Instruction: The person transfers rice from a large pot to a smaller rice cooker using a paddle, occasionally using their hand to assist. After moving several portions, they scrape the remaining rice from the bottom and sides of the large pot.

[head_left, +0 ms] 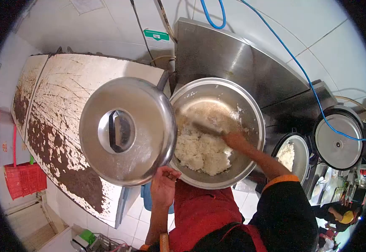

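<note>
Wears a red apron [204,206] and a black sleeve [285,210] with an orange cuff on the right arm. Brings the left hand [164,185] palm up to the lower right rim of the round steel lid [145,155], with fingers bent together close against that rim; cannot tell whether clamped on it. Shows the lid top side up, with a dark handle [112,131] across its middle, overlapping the left edge of the large metal pot [256,168] and lying over part of the worn white table [61,80], scratched and patched with brown.

Reaches the right hand [235,142] over the right side of the pot and inside it, closed around the end of a flat tool [208,128], blurred, pointing left above the rice [204,155]. Finds the rice heaped in the near half of the pot, with loose grains stuck to the far and right inner walls.

To the right, holds more white rice [286,157] in a smaller pot [302,157], just beside a round lid [338,145] with a black rim. At far left, hangs a red basket [25,180]. Behind the large pot, stands a steel panel [233,54]; on the tiled wall [317,25], runs a blue hose [292,54] and shows a green label [156,35]. At lower right, well apart, includes another person [338,216].
</note>
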The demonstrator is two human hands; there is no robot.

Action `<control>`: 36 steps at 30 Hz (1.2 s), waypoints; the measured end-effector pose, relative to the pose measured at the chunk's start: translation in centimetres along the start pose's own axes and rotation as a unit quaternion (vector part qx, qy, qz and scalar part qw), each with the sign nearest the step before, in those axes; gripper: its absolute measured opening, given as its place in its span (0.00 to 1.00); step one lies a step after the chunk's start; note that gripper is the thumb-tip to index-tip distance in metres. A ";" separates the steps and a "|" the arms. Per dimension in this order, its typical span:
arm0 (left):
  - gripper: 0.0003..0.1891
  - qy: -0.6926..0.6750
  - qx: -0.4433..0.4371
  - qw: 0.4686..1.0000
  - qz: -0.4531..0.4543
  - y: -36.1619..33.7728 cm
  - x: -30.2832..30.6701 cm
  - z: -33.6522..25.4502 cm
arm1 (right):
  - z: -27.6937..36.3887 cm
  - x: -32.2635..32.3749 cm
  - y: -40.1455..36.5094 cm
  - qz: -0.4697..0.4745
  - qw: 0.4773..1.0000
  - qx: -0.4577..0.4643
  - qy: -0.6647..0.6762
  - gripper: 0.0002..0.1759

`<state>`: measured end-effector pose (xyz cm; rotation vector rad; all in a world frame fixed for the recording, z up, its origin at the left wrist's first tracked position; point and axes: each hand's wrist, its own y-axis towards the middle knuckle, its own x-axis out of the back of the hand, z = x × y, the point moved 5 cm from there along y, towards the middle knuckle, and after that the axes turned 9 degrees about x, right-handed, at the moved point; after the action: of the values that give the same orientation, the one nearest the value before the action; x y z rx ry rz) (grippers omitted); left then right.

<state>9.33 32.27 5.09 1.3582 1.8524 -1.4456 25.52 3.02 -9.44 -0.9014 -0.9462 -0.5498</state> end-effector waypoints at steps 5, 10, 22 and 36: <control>0.15 0.042 0.024 0.999 -0.019 1.4 -0.3 1.2 | 2.5 0.5 -1.8 -0.127 0.985 0.016 0.119 0.27; 0.14 0.121 0.070 0.990 -0.029 5.0 -0.2 4.7 | 6.7 5.0 -6.5 0.018 0.778 -0.130 0.614 0.32; 0.19 0.119 0.133 0.984 -0.001 5.9 -3.8 5.5 | 22.0 21.6 -17.6 -0.079 0.638 -0.034 0.766 0.36; 0.17 0.109 0.084 0.990 -0.040 3.3 0.1 3.2 | 14.7 22.0 -18.0 -0.046 0.806 -0.111 0.580 0.10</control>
<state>11.46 29.31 2.20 1.5949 1.9780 -1.5777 16.35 5.42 21.14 -0.5391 0.2121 -1.1269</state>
